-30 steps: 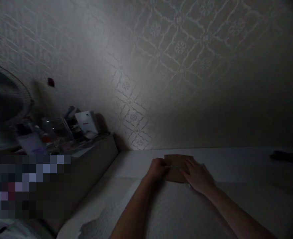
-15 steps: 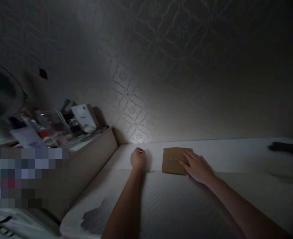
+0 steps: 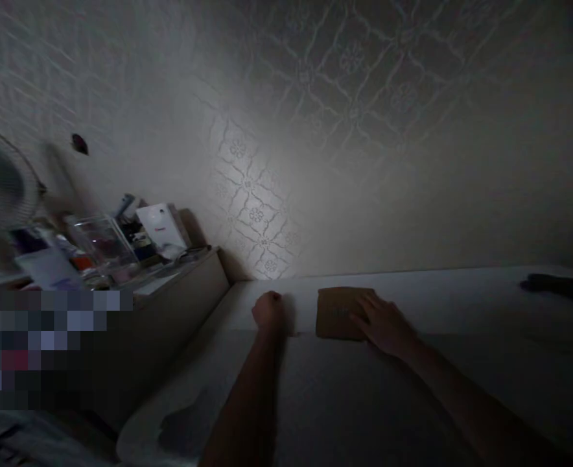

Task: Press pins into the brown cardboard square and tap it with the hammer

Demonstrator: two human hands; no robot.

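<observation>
A flat brown card packet [image 3: 338,312] lies on the white surface [image 3: 432,298] near the wall. My right hand [image 3: 384,323] rests flat on the packet's right part, fingers spread over it. A little to the left, my left hand [image 3: 268,310] is curled into a loose fist on the surface, clear of the packet. Whether something small sits inside that fist is too dark to tell.
A low side unit [image 3: 179,292] at the left carries a clear plastic box [image 3: 102,240], a white carton [image 3: 161,228] and other small clutter. A fan grille [image 3: 2,185] shows at the far left. A dark object [image 3: 553,285] lies at the far right. The patterned wall stands close behind.
My left hand has left the packet and moved to the left, closing into a fist. My right hand stays on the packet. The scene has stayed dim.
</observation>
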